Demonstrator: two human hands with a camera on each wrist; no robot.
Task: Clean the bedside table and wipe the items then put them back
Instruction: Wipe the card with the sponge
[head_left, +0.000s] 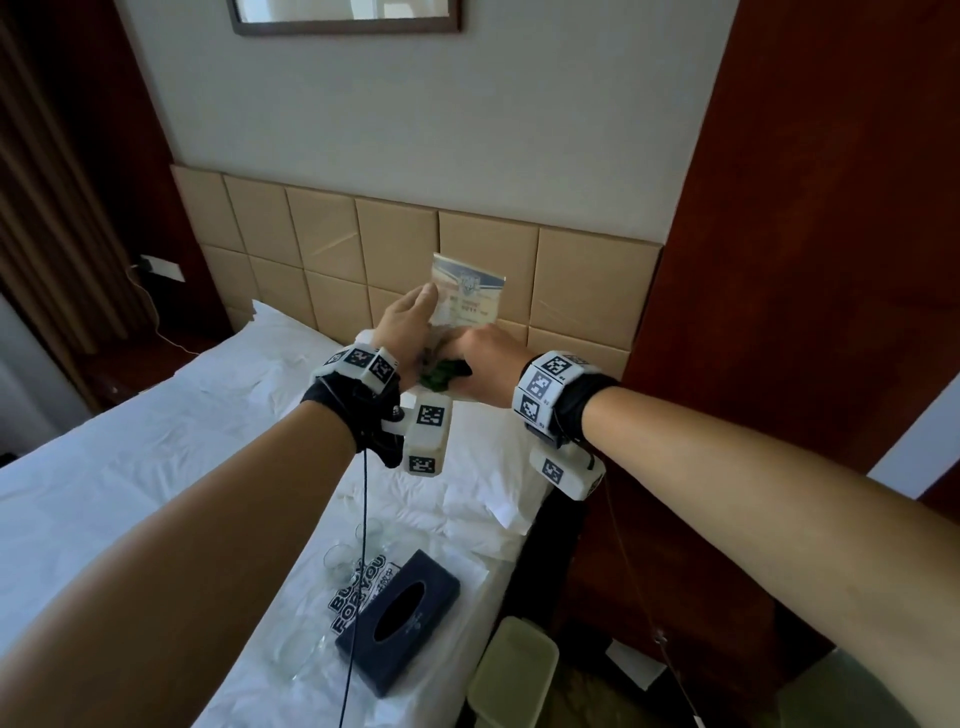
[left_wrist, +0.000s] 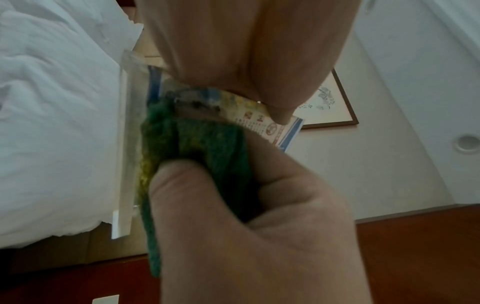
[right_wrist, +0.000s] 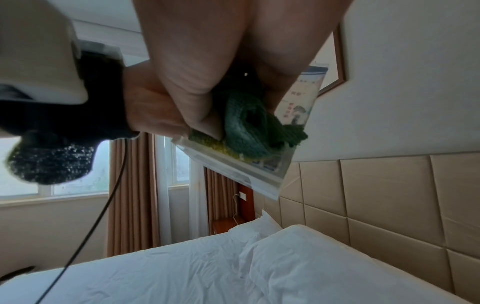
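Note:
Above the pillow, my left hand grips a clear acrylic sign holder with a printed blue-and-white card inside, thumb on its front left edge. Just below, my right hand pinches a bunched green cloth against the holder's lower part. In the left wrist view the right hand's thumb presses the green cloth onto the card, and my left hand holds the top. The right wrist view shows the cloth folded on the tilted sign holder.
On the white bed sheet lie a dark blue tissue box, a black-and-white printed booklet and clear glasses. A tan padded headboard is behind. A green seat stands by the dark wood furniture at right.

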